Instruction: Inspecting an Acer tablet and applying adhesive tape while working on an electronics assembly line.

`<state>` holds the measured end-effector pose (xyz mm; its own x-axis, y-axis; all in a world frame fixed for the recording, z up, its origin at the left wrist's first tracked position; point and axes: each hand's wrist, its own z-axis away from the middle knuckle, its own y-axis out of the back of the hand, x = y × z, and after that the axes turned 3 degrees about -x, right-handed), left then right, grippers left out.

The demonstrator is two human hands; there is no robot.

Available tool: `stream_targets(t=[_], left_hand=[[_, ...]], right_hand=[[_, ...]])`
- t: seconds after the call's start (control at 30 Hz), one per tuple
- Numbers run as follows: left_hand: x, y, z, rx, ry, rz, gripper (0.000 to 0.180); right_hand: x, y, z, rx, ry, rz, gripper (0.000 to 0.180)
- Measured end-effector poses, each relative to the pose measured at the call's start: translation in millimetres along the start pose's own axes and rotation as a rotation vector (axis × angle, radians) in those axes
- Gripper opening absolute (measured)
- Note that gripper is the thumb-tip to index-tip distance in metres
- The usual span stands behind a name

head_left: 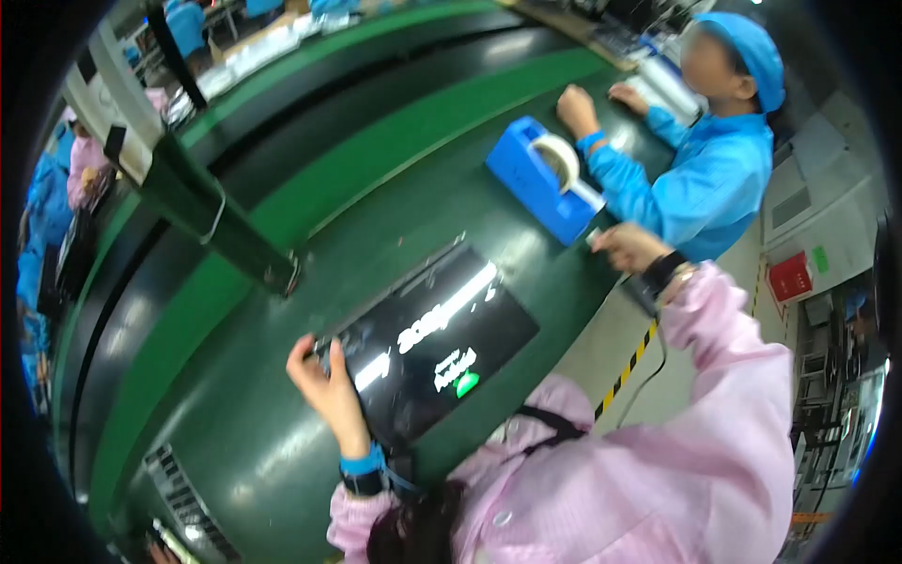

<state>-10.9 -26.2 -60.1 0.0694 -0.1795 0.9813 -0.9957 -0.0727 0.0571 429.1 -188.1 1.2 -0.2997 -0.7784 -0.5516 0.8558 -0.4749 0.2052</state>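
Observation:
A black tablet (442, 343) lies on the green work table with its screen lit, showing white lettering and a green figure. My left hand (327, 390) is at the tablet's left corner, thumb and fingers apart, the thumb against its edge. Out to the right, my right hand (634, 249) is closed in a pinch on a small whitish piece (594, 237) that looks like tape. Just beyond that hand stands a blue tape dispenser (540, 183) carrying a roll of pale tape (556, 162).
Across the table's right end sits a co-worker in blue (705, 179), forearms on the tabletop. A dark post (211, 211) rises from the table at the left. A black conveyor belt (319, 80) runs along the far side. A slotted strip (193, 503) lies at the lower left.

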Motion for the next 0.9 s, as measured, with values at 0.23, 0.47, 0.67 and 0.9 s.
stream_targets(t=[0.23, 0.47, 0.67, 0.9], left_hand=[[20, 22, 5, -0.071, 0.196, -0.108, 0.035], [48, 41, 15, -0.140, 0.002, -0.501, 0.039], [48, 38, 30, -0.229, 0.090, -0.510, 0.049], [38, 40, 30, -0.248, 0.235, -0.392, 0.062]], right_hand=[[6, -35, 92, -0.224, 0.282, 0.219, 0.021], [2, -133, 109, -0.528, 0.563, 0.234, 0.014], [-4, -153, 70, -0.398, 0.796, 0.215, 0.013], [-3, -162, 35, -0.020, 1.202, 0.457, 0.011]])
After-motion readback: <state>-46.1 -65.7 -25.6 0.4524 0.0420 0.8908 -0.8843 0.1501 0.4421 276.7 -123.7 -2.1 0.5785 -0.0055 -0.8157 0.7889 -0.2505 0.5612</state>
